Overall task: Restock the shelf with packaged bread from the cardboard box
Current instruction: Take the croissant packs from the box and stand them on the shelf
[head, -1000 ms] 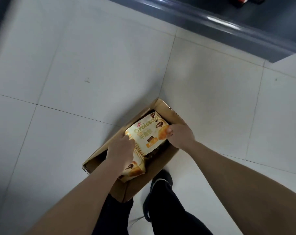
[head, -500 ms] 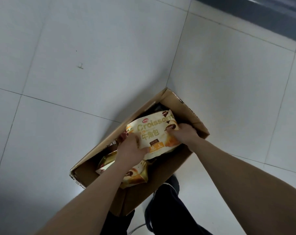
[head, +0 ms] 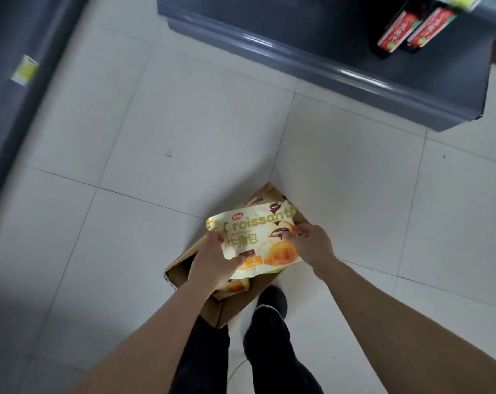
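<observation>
A yellow and white croissant bag point(head: 255, 237) hangs above the open cardboard box point(head: 181, 268) on the floor. My left hand point(head: 214, 263) grips the bag's left edge. Its right edge is pinched by my right hand point(head: 312, 245). Another croissant bag point(head: 235, 285) lies inside the box, mostly hidden under my left hand. The dark grey shelf point(head: 312, 61) stands ahead at the upper right.
Two red packages point(head: 411, 29) stand on the shelf's bottom board at the top right. A second grey shelf unit point(head: 10, 89) with a green price tag point(head: 25, 69) runs along the left. White floor tiles lie between. My dark trouser legs and shoe point(head: 272, 300) stand beside the box.
Both hands have lifted the croissant bag up out of the box. My head has tilted up, so the shelf and its red packages are in view now.
</observation>
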Action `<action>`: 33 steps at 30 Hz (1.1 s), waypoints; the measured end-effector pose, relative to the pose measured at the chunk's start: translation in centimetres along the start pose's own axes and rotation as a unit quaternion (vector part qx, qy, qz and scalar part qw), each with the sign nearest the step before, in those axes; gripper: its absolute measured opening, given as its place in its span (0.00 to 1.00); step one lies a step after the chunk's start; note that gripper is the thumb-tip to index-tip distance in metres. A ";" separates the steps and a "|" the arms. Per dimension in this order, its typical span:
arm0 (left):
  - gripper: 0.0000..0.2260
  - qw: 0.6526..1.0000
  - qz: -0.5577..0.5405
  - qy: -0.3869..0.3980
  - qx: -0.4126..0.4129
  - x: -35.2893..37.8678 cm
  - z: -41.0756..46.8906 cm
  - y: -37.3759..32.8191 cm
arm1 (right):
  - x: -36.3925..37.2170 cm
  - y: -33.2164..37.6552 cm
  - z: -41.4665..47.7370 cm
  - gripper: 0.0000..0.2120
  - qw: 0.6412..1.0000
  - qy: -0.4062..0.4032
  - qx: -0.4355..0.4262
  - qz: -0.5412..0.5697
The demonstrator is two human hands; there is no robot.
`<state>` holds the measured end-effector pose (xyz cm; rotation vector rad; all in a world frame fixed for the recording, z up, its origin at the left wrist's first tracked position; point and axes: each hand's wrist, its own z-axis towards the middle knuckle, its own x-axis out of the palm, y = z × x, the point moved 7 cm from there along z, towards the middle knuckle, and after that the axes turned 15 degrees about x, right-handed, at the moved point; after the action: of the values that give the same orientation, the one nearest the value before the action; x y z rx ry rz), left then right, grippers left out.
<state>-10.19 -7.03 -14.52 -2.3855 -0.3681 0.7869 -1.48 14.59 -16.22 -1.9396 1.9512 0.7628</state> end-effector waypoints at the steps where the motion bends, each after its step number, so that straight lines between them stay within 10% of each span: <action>1: 0.25 1.000 -0.002 -0.012 0.003 -1.5 -1.1 -0.8 | -0.7 0.8 -1.6 0.15 1.000 0.000 -0.006 0.011; 15: 0.26 0.979 -0.076 -0.191 -0.005 -21.7 -16.5 -7.3 | -6.1 15.4 -24.9 0.05 0.984 0.026 -0.174 0.026; 33: 0.18 0.869 -0.163 -0.467 -0.008 -42.9 -39.1 -4.8 | -1.0 33.5 -52.4 0.06 0.892 0.056 -0.442 -0.073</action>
<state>-20.35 -39.07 33.06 -1.7052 -1.1192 1.7215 -25.94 -14.83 32.80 -2.6069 1.5962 1.7462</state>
